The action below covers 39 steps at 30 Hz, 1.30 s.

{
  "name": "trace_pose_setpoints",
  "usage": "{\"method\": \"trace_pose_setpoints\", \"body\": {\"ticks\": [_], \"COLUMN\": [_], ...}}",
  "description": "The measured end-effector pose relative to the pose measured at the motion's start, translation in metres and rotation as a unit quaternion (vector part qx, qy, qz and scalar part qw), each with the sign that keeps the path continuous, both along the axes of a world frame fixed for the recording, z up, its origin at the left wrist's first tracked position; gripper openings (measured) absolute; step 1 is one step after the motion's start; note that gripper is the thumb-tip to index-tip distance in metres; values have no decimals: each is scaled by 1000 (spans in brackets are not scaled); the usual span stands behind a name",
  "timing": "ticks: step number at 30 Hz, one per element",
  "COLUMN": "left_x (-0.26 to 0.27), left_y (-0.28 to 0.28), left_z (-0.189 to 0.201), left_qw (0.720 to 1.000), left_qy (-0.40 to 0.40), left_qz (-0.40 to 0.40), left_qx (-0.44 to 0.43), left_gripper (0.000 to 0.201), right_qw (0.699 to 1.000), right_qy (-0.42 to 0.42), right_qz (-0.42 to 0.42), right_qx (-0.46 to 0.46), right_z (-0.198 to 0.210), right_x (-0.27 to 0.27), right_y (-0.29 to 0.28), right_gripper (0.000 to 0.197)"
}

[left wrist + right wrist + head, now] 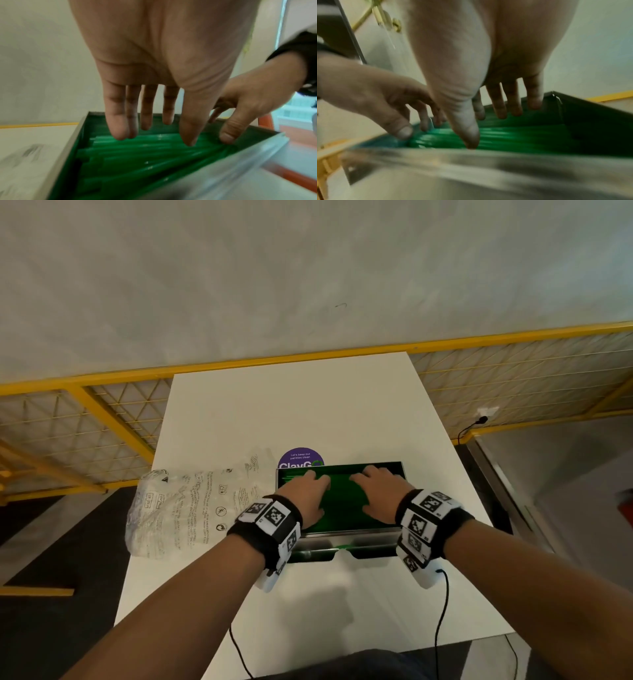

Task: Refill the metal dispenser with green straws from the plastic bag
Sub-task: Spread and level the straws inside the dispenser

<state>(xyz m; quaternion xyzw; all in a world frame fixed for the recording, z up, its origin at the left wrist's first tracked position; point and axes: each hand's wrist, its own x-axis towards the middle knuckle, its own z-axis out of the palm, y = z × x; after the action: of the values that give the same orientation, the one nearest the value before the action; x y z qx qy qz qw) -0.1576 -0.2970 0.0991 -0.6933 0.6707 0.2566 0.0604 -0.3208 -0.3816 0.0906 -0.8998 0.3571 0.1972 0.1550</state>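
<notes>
Straws (pixel 342 501), green — inside metal dispenser (pixel 342 537), centre of head view, lid off.
Left hand (pixel 305 494) & right hand (pixel 380 493) both spread flat, palms down on the pile, gripping nothing; prob. levelling straws so they lie parallel w/ the box. Plastic bag (pixel 185 505) lies slack at left, looks emptied, on white table (pixel 308 405).

Green straws (pixel 342 501) fill the silvery metal dispenser (pixel 346 537). The clear plastic bag (pixel 185 508) to the left carries black print. The table (pixel 291 412) is white; its round sticker (pixel 300 457) looks purple, perhaps with white lettering.
</notes>
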Motion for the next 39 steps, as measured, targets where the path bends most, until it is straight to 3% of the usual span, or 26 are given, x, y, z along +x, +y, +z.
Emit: {"method": "trace_pose_setpoints", "body": {"ticks": [4,8,13,19,25,30,36,39], "left_x": [0,-1,-1,1,2,-2,3,0], "left_y": [-1,2,-3,6,3,-1,-2,0], "left_z": [-17,-25,-24,-25,-19,-31,-32,-32], "left_qw": [996,994,993,994,995,994,995,992], "left_qy": [-58,-88,-107,-104,-69,-82,-81,-124], "left_qz": [6,18,17,24,62,47,45,28], "left_qx": [68,69,39,5,-45,54,43,6], "left_gripper": [66,73,54,41,68,70,71,70], "right_qw": [994,993,997,999,998,996,984,989], "right_qy": [97,110,65,24,-44,60,-56,-40], "right_qz": [-9,-12,-25,-46,-38,-56,-96,-107], "right_qx": [41,34,21,-9,-33,23,138,90], "right_z": [-18,-22,-23,-30,-26,-33,-29,-29], "right_x": [2,5,7,2,-6,4,15,16], "right_y": [-1,-1,-2,1,-7,-3,-5,-5], "right_gripper": [78,71,49,57,76,85,81,85]}}
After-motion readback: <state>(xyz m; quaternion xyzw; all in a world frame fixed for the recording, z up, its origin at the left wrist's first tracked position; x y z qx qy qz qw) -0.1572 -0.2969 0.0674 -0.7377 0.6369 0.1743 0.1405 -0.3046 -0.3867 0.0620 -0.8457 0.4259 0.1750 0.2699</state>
